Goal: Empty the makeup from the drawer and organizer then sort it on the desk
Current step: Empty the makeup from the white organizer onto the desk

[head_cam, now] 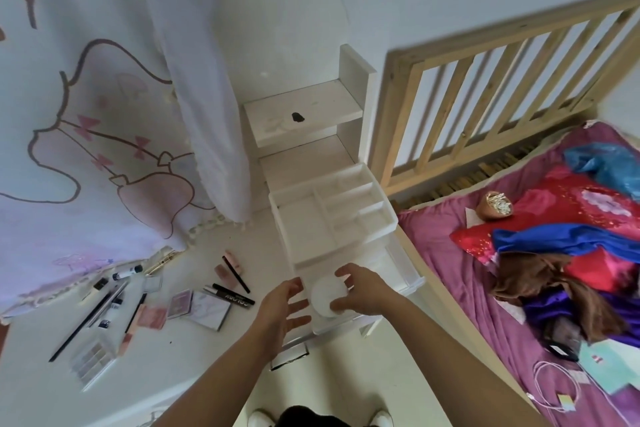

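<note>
1. Obstructions: the organizer [375, 234] stands directly beyond both hands. Its top tray of rectangular compartments overhangs the rear of the pulled-out drawer [410, 279]. The front half of the drawer is exposed beneath the hands.
2. Right hand [363, 291]: positioned over the open drawer, thumb and fingers curled round the edge of a round white case [323, 295], which sits at the drawer's front left corner.
3. Left hand [282, 305]: just left of the drawer, close beside the case, fingers spread and straight, holding nothing. The two hands are close together but not touching.
4. Left of the left hand, makeup lies loose on the desk [180, 367]:
   - a black lettered tube [232, 295], nearest the hand
   - a marbled square palette [209, 311]
   - a long black pencil [85, 322]
   - a clear-lidded palette [92, 359], farthest out
5. Beyond the organizer: a white wooden shelf [304, 104] bearing a dark smudge [298, 117].
6. Far left of the hands: a white woven cloth [194, 87] and a pink-patterned curtain [86, 97] hang down to the desk.
7. Right of the right hand: a slatted bare-wood headboard [502, 80] and a magenta bedspread [446, 291].
8. Materials: the organizer and drawer are smooth, glossy white plastic with thin walls. The case is a flat matte disc. The desk surface is plain white.
</note>
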Action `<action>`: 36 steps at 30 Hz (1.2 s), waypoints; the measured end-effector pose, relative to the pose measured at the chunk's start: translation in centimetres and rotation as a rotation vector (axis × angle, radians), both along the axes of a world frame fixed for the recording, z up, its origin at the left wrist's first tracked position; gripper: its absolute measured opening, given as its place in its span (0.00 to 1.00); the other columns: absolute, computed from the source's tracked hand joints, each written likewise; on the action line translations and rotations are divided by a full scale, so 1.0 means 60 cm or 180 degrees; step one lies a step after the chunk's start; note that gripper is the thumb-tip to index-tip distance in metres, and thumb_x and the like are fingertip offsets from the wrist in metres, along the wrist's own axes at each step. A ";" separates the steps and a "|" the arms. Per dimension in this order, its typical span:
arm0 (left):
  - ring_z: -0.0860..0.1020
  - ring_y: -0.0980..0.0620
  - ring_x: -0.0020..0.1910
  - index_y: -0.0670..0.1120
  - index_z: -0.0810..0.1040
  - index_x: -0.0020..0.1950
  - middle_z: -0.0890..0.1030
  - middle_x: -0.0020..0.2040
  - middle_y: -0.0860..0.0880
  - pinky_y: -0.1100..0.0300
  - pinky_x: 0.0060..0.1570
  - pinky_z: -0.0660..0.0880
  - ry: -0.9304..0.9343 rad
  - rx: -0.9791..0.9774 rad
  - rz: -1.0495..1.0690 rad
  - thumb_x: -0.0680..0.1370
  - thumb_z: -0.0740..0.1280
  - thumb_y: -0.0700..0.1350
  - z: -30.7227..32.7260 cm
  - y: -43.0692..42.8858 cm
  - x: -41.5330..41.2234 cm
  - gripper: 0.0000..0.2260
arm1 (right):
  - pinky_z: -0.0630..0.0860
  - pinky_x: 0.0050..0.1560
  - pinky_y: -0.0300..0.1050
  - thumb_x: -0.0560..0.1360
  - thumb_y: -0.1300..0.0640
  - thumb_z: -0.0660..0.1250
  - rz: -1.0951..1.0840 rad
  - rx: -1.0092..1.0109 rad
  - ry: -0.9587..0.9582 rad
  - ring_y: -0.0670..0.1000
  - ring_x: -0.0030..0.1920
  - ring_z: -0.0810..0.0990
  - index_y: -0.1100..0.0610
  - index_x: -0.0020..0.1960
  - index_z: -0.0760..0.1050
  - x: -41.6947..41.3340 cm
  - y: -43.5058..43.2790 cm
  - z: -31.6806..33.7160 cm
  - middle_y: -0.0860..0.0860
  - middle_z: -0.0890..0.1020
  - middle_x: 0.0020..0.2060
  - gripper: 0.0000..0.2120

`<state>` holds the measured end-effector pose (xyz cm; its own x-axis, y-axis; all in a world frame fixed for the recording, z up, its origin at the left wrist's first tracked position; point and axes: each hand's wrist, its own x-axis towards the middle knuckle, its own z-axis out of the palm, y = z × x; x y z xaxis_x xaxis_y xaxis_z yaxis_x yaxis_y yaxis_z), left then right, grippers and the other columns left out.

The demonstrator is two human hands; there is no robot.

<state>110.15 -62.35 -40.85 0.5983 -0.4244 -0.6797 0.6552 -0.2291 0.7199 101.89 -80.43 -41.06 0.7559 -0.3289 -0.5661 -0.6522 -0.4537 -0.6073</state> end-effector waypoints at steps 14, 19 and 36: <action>0.78 0.40 0.61 0.41 0.79 0.63 0.81 0.62 0.46 0.42 0.59 0.76 0.0092 -0.0124 0.0248 0.82 0.57 0.48 0.010 -0.003 -0.013 0.17 | 0.75 0.40 0.35 0.67 0.50 0.80 -0.0275 0.0568 -0.0752 0.47 0.44 0.81 0.49 0.55 0.71 -0.011 -0.005 0.027 0.50 0.84 0.47 0.23; 0.80 0.49 0.50 0.47 0.81 0.58 0.84 0.52 0.48 0.53 0.48 0.74 -0.0238 -0.0023 0.0402 0.79 0.63 0.62 0.026 0.019 -0.011 0.21 | 0.83 0.44 0.42 0.75 0.49 0.74 -0.1046 0.1472 -0.1286 0.50 0.51 0.84 0.53 0.62 0.74 -0.002 0.017 0.060 0.51 0.84 0.52 0.20; 0.76 0.51 0.34 0.40 0.78 0.55 0.78 0.38 0.44 0.61 0.31 0.73 0.0424 0.0350 0.2555 0.76 0.73 0.40 -0.097 0.244 0.072 0.10 | 0.76 0.49 0.37 0.80 0.50 0.66 0.0183 -0.0816 -0.1686 0.41 0.51 0.79 0.49 0.61 0.79 0.051 0.171 0.016 0.42 0.80 0.54 0.11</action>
<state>114.47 -47.69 -46.65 0.6028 0.1719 -0.7792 0.7281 0.2811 0.6252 104.95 -70.17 -40.11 0.9345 -0.3556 -0.0147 -0.2602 -0.6546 -0.7098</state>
